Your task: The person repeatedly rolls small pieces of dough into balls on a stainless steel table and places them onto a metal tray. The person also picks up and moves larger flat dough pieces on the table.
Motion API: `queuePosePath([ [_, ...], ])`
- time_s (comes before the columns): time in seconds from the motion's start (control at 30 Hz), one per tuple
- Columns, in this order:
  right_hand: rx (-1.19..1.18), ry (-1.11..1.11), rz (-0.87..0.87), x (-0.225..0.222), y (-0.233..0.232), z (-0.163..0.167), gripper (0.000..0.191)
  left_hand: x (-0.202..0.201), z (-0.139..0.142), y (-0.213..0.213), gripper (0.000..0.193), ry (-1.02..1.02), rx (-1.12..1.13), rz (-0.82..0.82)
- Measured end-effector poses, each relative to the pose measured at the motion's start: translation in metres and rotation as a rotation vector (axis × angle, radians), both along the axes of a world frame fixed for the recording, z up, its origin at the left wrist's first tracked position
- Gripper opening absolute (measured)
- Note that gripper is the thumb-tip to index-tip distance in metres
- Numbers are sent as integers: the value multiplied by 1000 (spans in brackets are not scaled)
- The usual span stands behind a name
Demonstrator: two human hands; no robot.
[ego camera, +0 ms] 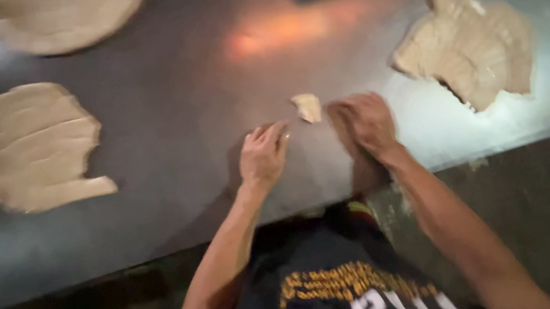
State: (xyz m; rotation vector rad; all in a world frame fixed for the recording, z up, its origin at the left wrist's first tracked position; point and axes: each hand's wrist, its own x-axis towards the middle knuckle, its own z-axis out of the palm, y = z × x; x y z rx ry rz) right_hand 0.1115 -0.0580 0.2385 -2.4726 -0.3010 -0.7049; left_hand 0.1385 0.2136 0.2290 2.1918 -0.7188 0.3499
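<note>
Your left hand (263,156) rests flat on the dark, smooth metal desk (191,87), fingers together and stretched forward, gripping nothing. Your right hand (365,122) lies just beside it, fingers curled down onto the surface; the blur keeps me from telling whether anything is pinched beneath them. Between the two hands, a little ahead of the fingertips, sits a small pale scrap of dough (307,107), apart from both hands as far as can be seen. It looks soft, light and probably tacky, so it should squash or tear under a hard pinch; take it gently by its edges, or slide your fingers under it from the side. Well off to your right lies a ragged, torn sheet of flattened pale dough (467,47), and well off to your left a flattened round of pale dough with split edges (27,146). A larger flattened disc of pale dough (65,15) sits at the far edge on the left, partly cut off from view.
</note>
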Motion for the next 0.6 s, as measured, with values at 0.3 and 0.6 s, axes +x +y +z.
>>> queuePosePath([
  [0.3,-15,134,-144,-30,-67,35,9,19,17,65,22,-34,322,-36],
  [0.6,154,215,12,-71,-27,12,21,-57,9,23,24,88,164,31],
])
